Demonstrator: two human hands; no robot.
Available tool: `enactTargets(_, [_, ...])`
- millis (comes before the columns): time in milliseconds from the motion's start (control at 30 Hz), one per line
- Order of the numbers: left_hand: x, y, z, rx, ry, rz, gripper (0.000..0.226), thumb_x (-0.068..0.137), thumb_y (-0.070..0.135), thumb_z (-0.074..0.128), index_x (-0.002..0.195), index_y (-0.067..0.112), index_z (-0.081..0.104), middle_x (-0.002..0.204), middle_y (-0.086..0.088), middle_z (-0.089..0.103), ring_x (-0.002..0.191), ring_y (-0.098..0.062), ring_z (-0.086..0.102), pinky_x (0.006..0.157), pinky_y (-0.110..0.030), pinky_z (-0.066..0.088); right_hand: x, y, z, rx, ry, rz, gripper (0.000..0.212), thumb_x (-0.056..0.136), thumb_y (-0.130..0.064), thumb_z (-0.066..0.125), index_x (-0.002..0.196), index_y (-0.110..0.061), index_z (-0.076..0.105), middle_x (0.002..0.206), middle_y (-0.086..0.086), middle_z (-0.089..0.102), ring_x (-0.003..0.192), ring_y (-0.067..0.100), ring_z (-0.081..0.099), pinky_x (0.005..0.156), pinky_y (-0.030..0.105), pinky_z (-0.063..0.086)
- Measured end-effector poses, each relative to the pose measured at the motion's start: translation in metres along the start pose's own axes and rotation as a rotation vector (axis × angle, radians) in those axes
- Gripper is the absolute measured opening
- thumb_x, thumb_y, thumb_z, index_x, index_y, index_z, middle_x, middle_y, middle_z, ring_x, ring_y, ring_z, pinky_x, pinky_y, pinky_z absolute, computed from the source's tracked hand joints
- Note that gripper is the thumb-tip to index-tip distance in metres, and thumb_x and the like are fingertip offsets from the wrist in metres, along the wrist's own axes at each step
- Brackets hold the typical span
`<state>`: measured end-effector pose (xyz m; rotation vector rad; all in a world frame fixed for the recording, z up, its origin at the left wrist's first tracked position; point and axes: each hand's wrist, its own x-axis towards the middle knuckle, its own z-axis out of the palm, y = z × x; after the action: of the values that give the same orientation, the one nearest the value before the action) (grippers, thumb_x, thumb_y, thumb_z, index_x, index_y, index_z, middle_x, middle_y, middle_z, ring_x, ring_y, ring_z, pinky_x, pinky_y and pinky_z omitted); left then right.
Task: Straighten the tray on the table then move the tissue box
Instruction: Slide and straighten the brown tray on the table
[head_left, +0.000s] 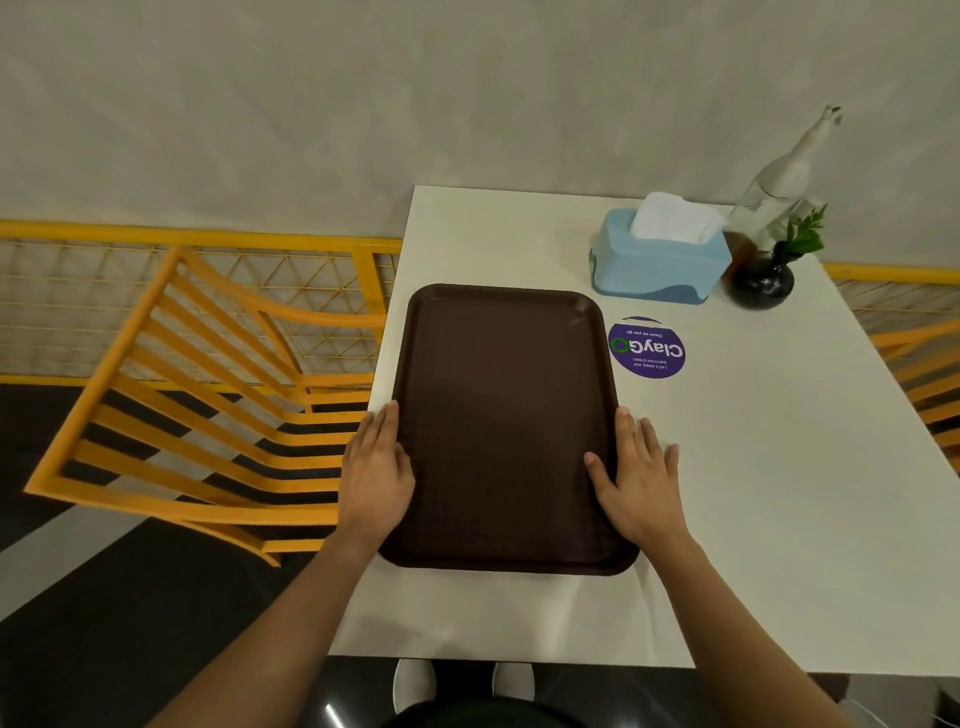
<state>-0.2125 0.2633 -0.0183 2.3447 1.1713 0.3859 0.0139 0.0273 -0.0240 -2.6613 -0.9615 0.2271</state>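
Observation:
A dark brown tray (504, 395) lies on the white table (753, 493), its long side running away from me along the table's left edge. My left hand (376, 475) presses against the tray's left rim with fingers together. My right hand (641, 483) rests on the right rim, thumb inside the tray and fingers spread on the table. A light blue tissue box (657, 267) with white tissue sticking out stands at the far side, just beyond the tray's far right corner.
A round purple sticker (647, 347) is on the table right of the tray. A dark vase with a green sprig (763, 278) and a clear glass bottle (776, 187) stand right of the tissue box. A yellow chair (208, 395) sits left of the table.

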Motion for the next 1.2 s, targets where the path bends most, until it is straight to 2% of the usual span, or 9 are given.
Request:
enactTargets(233, [0.007,-0.001,-0.002,-0.064,-0.012,-0.032,0.059,0.104,0.014,0.044,0.160,0.015,0.027,0.162,-0.007,0.036,0.153,-0.025,0.025,0.121,-0.045,0.032,0.012,-0.007,-0.004,-0.017,-0.026,0.005,0.076,0.102,-0.057,0.031,0.162,-0.019,0.004,0.168,0.004,0.017,0.154,0.028,0.007,0.121,0.056,0.003])
enactTargets(700, [0.013,0.001,-0.006,-0.107,-0.025,-0.038,0.058,0.103,0.015,0.046,0.159,0.016,0.029,0.161,-0.007,0.038,0.151,-0.026,0.029,0.118,-0.046,0.037,0.016,-0.012,-0.007,0.000,-0.047,0.042,0.076,0.102,-0.059,0.032,0.162,-0.022,0.002,0.168,0.004,0.016,0.154,0.029,0.010,0.121,0.057,0.003])
enactTargets(1033, [0.009,0.003,-0.011,-0.150,-0.036,-0.023,0.059,0.103,0.013,0.046,0.159,0.015,0.029,0.160,-0.008,0.039,0.152,-0.026,0.027,0.120,-0.043,0.033,0.013,-0.009,-0.001,0.005,-0.029,0.043,0.078,0.101,-0.062,0.030,0.162,-0.023,0.002,0.168,0.002,0.016,0.154,0.027,0.013,0.121,0.059,0.007])
enactTargets(1200, [0.010,0.002,-0.016,-0.221,-0.087,-0.010,0.063,0.102,0.019,0.051,0.160,0.016,0.025,0.160,-0.009,0.036,0.151,-0.027,0.028,0.122,-0.046,0.030,0.014,-0.006,-0.008,0.130,-0.054,0.065,0.082,0.097,-0.069,0.034,0.162,-0.028,0.004,0.169,0.000,0.012,0.153,0.026,0.016,0.122,0.056,0.007])
